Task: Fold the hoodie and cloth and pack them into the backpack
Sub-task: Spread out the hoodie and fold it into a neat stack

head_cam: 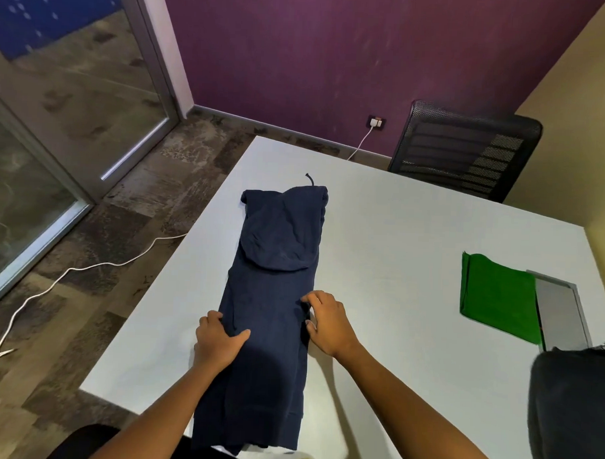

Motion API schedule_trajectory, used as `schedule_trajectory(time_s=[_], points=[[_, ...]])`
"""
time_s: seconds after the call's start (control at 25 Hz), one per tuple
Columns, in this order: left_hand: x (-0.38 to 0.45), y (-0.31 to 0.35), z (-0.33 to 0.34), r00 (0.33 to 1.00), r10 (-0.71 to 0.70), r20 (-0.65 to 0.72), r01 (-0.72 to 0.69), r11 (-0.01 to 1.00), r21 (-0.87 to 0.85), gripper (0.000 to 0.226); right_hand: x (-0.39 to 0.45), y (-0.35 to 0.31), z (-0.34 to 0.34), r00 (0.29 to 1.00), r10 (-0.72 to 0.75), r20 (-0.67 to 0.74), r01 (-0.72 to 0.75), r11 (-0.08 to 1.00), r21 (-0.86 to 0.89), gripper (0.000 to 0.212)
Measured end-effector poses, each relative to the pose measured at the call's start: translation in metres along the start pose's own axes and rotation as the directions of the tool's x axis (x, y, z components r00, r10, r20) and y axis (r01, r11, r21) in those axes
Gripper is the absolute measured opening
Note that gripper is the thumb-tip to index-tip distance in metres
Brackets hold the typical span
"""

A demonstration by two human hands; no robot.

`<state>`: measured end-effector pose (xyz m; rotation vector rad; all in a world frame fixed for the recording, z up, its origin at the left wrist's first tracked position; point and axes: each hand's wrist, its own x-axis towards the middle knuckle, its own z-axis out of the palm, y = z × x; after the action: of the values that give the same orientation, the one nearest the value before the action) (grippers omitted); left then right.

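A navy hoodie lies folded into a long narrow strip down the white table, its hood folded back over the body and its hem hanging over the near edge. My left hand grips the strip's left edge, thumb on top of the fabric. On the right edge, my right hand has its fingers curled onto the fabric. A folded green cloth lies flat at the table's right side. The dark backpack stands at the lower right, partly cut off by the frame.
A grey flat panel lies beside the green cloth, partly under it. A black mesh chair stands behind the table's far edge. A white cable runs across the floor on the left, near a glass door.
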<state>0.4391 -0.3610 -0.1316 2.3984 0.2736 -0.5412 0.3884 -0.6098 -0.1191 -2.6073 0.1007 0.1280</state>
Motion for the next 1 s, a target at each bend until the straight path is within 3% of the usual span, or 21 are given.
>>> schedule_trajectory(time_s=[0.16, 0.28, 0.56, 0.8, 1.0], points=[[-0.034, -0.031, 0.005, 0.982, -0.188, 0.014, 0.189, 0.982, -0.016, 0.101, -0.028, -0.002, 0.001, 1.0, -0.002, 0.003, 0.002, 1.0, 0.027, 0.042], [-0.057, -0.053, 0.012, 0.96, -0.281, 0.011, 0.281, 0.96, 0.002, 0.108, -0.057, -0.006, 0.006, 1.0, -0.014, 0.025, 0.013, 0.999, 0.039, 0.041], [-0.097, -0.067, 0.019, 0.962, -0.256, 0.096, 0.273, 0.923, -0.272, 0.054, -0.119, -0.008, 0.02, 0.993, -0.042, 0.114, 0.035, 0.997, 0.065, 0.041], [-0.142, -0.062, 0.051, 0.935, -0.212, 0.283, 0.33, 0.81, -0.485, 0.046, -0.167, 0.0, 0.023, 0.984, -0.082, 0.161, 0.073, 0.995, 0.061, 0.048], [-0.177, -0.059, 0.074, 0.919, -0.15, 0.365, 0.363, 0.684, -0.632, 0.046, -0.202, 0.01, 0.019, 0.953, -0.158, 0.258, 0.131, 0.984, 0.119, 0.076]])
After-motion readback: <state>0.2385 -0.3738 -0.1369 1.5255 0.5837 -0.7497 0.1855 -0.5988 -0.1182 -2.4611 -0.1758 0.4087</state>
